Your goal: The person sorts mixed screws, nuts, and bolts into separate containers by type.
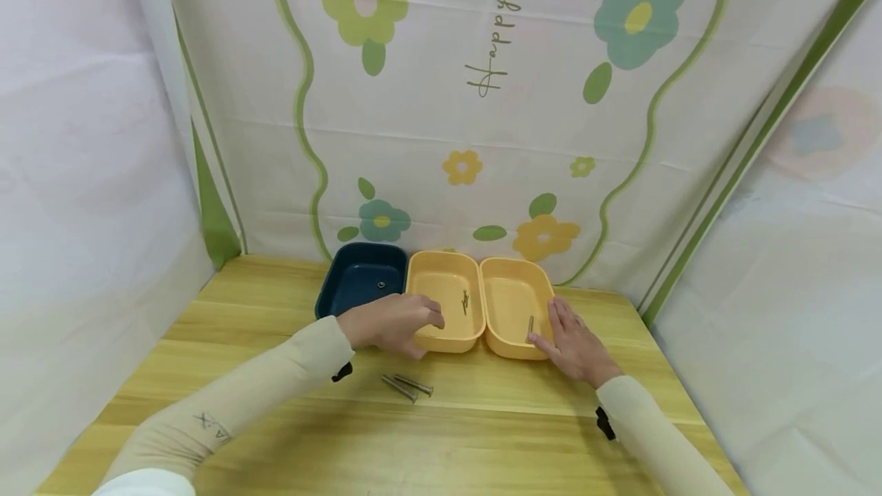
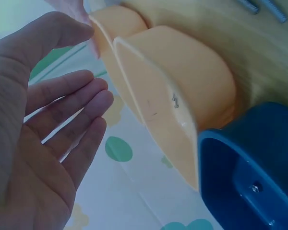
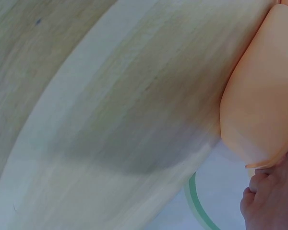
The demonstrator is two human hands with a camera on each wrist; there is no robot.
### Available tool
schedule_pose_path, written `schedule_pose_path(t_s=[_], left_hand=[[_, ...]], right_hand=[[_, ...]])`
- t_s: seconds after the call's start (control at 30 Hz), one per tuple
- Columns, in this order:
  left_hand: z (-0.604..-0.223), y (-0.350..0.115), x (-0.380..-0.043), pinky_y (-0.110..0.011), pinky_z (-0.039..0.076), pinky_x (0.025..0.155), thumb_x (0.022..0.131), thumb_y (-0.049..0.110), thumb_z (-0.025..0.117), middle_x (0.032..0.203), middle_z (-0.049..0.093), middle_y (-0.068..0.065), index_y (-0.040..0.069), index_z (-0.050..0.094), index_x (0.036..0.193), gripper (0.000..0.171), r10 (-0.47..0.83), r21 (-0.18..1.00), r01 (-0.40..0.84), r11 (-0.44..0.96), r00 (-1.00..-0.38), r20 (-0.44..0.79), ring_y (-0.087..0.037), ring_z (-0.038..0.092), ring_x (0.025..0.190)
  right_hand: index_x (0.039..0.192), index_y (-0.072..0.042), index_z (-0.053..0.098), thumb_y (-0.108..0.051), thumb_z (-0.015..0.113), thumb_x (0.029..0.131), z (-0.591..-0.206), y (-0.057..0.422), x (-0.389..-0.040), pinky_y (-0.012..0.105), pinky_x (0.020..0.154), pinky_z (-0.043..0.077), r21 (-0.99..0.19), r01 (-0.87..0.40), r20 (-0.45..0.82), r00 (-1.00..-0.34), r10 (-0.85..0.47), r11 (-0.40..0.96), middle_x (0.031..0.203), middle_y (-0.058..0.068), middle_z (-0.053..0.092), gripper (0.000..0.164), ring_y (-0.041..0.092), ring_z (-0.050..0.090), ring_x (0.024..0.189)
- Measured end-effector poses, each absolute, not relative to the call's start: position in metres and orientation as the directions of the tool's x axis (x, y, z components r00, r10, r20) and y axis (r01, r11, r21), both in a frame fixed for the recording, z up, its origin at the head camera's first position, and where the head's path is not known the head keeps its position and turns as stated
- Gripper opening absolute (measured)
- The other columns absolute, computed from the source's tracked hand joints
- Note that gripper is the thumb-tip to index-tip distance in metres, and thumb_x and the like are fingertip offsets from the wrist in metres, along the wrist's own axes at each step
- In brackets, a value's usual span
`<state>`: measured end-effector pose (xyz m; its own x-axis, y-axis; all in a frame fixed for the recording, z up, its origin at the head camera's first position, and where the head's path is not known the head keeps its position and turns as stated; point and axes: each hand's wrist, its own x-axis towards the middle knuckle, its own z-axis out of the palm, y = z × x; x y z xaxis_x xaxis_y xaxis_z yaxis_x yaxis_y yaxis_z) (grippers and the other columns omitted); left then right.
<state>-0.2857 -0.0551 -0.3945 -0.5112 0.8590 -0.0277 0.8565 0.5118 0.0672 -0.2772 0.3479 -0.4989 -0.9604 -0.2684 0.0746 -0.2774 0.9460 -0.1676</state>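
Observation:
My left hand [image 1: 400, 321] hovers at the front of the middle yellow bin [image 1: 445, 344] and the dark blue bin [image 1: 372, 252]. Its fingers are loosely bent and hold nothing; the left wrist view shows the bare palm [image 2: 43, 177]. My right hand [image 1: 579, 347] rests against the right side of the right yellow bin [image 1: 517, 350], thumb at the front corner, fingers along the wall. One bolt [image 1: 530, 326] lies in that bin. Small screws [image 1: 465, 301] lie in the middle bin, and a nut [image 1: 381, 285] in the blue one.
Two long bolts [image 1: 406, 386] lie on the wooden table [image 1: 441, 442] in front of the bins. A white flowered cloth [image 1: 420, 113] hangs right behind the bins, and pale cloth walls stand at both sides.

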Motion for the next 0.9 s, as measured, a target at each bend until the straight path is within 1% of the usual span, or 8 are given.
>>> schedule_pose_path(t_s=[0.13,0.27,0.4,0.5,0.7,0.8,0.9], left_hand=[[-0.402,-0.066,-0.275,-0.033,0.062,0.097,0.089,0.031,0.084,0.134,0.072,-0.004,0.012,0.075,0.130,0.046,0.870,0.067,0.868,0.493,-0.491,-0.042,-0.019,0.072,0.116],[-0.412,-0.077,-0.265,-0.030,0.062,0.093,0.087,0.031,0.085,0.128,0.074,0.000,0.013,0.076,0.127,0.044,0.869,0.095,0.863,0.495,-0.492,-0.063,-0.014,0.071,0.111],[-0.427,-0.088,-0.257,-0.028,0.061,0.092,0.086,0.032,0.087,0.125,0.075,0.004,0.015,0.076,0.125,0.044,0.859,0.132,0.849,0.512,-0.505,-0.084,-0.011,0.070,0.111],[-0.439,-0.098,-0.252,-0.028,0.060,0.089,0.084,0.029,0.088,0.120,0.076,0.007,0.015,0.078,0.121,0.041,0.853,0.162,0.838,0.521,-0.514,-0.086,-0.008,0.068,0.106],[-0.458,-0.110,-0.248,-0.029,0.061,0.086,0.082,0.025,0.086,0.114,0.076,0.008,0.016,0.080,0.114,0.034,0.835,0.214,0.809,0.547,-0.547,-0.064,-0.007,0.068,0.100],[-0.465,-0.113,-0.249,-0.028,0.060,0.084,0.081,0.023,0.085,0.110,0.074,0.008,0.016,0.080,0.110,0.031,0.827,0.237,0.797,0.556,-0.559,-0.061,-0.005,0.065,0.096],[-0.471,-0.114,-0.250,-0.029,0.059,0.085,0.080,0.021,0.084,0.108,0.074,0.009,0.016,0.079,0.108,0.029,0.827,0.245,0.797,0.553,-0.560,-0.046,-0.004,0.064,0.095]], right_hand=[[0.164,0.012,0.012,-0.062,0.039,0.109,-0.500,0.348,-0.276,0.065,0.130,0.018,-0.167,-0.277,0.074,-0.961,-0.268,0.946,0.174,0.032,0.008,0.096,0.048,0.012,0.163],[0.164,0.013,0.013,-0.061,0.039,0.110,-0.499,0.348,-0.276,0.065,0.130,0.018,-0.168,-0.280,0.075,-0.960,-0.271,0.945,0.174,0.032,0.009,0.095,0.048,0.012,0.163],[0.163,0.013,0.015,-0.059,0.040,0.110,-0.498,0.348,-0.276,0.066,0.129,0.020,-0.161,-0.288,0.090,-0.957,-0.276,0.944,0.173,0.033,0.011,0.093,0.049,0.014,0.162],[0.163,0.015,0.016,-0.059,0.040,0.110,-0.499,0.348,-0.277,0.068,0.128,0.021,-0.157,-0.297,0.103,-0.953,-0.284,0.942,0.172,0.034,0.012,0.094,0.051,0.016,0.161],[0.161,0.017,0.019,-0.058,0.042,0.110,-0.496,0.346,-0.275,0.069,0.126,0.024,-0.154,-0.315,0.126,-0.946,-0.297,0.937,0.171,0.036,0.015,0.094,0.053,0.019,0.159],[0.162,0.016,0.017,-0.059,0.041,0.110,-0.496,0.346,-0.275,0.068,0.127,0.023,-0.155,-0.305,0.111,-0.950,-0.291,0.940,0.172,0.036,0.014,0.094,0.052,0.017,0.160],[0.162,0.016,0.017,-0.058,0.042,0.110,-0.496,0.345,-0.275,0.069,0.127,0.023,-0.161,-0.309,0.110,-0.949,-0.294,0.937,0.171,0.037,0.014,0.094,0.053,0.017,0.160]])
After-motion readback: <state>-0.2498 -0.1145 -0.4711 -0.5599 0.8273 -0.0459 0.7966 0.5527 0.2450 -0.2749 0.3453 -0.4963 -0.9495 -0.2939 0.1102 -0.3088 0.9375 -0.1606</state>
